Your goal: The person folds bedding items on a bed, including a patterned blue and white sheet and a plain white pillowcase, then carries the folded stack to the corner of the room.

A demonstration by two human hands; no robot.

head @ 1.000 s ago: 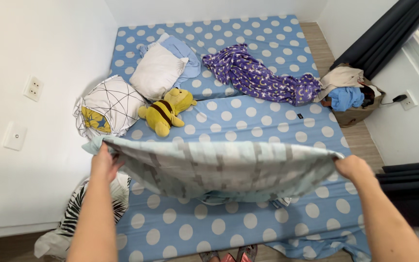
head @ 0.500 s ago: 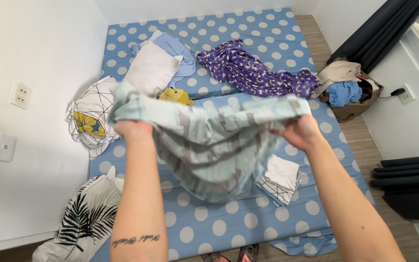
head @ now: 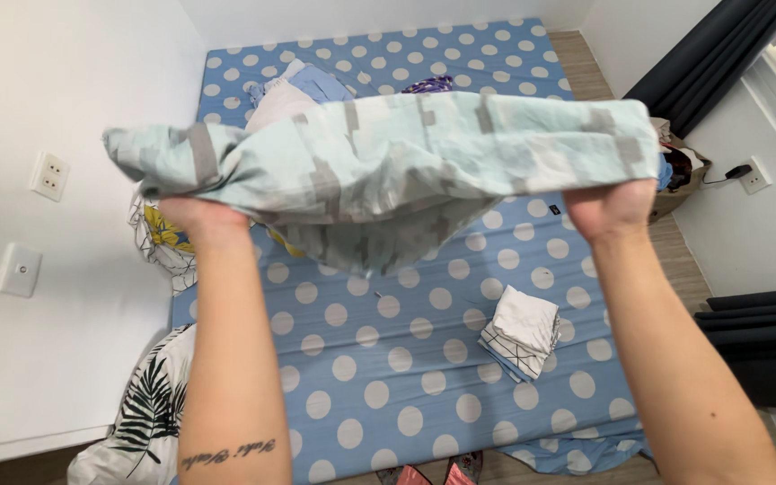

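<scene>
In the head view, the left hand (head: 198,216) and right hand (head: 611,208) each grip an end of a pale green-and-grey patterned cloth (head: 388,157), stretched across the upper middle of the frame above the polka-dot mattress (head: 388,395). A folded cloth (head: 521,330) lies lower right.

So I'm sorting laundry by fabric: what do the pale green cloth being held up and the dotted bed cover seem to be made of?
The pale green cloth, gripped by the left hand and right hand, looks like thin woven cotton or a blend: matte, finely creased, sagging softly in the middle. The dotted bed cover looks like a similar matte woven sheet, lying flat with faint wrinkles. The exact fibre of either cannot be told.
</scene>
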